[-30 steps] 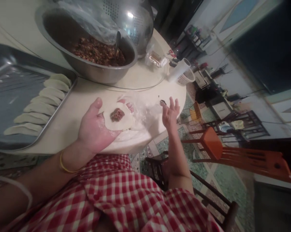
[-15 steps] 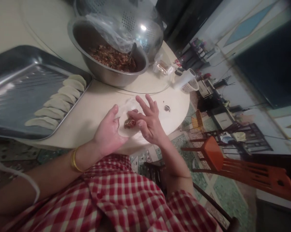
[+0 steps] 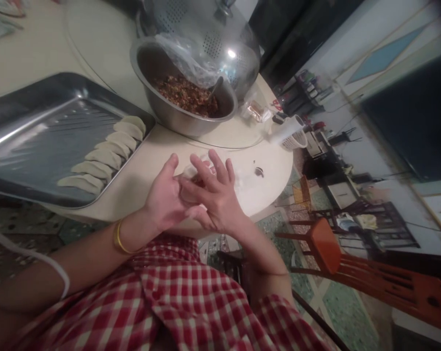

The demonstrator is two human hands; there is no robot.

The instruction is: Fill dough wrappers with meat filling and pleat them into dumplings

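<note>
My left hand (image 3: 165,200) is cupped palm up around a dumpling wrapper (image 3: 189,196), its thumb raised at the side. Over the wrapper lies my right hand (image 3: 220,200), fingers spread and stretched out, the index finger reaching across towards the left palm. Some reddish-brown filling shows between the fingers; the rest of it and most of the wrapper are hidden. Beyond the hands is a steel bowl (image 3: 191,126) of minced filling (image 3: 186,95), with a spoon handle and a clear plastic bag at its rim. To the left, several folded dumplings (image 3: 103,158) line one side of a metal tray (image 3: 41,146).
A perforated steel colander (image 3: 238,58) stands behind the bowl. At the right of the round table (image 3: 275,180) are a small packet (image 3: 255,111), a white plastic basket (image 3: 295,139) and a dark scrap (image 3: 259,171). An orange wooden chair (image 3: 323,246) stands on the floor to the right.
My right hand has moved over the wrapper towards my left palm and now covers most of the filling. The whole view has shifted slightly, with tray and bowl appearing further right.
</note>
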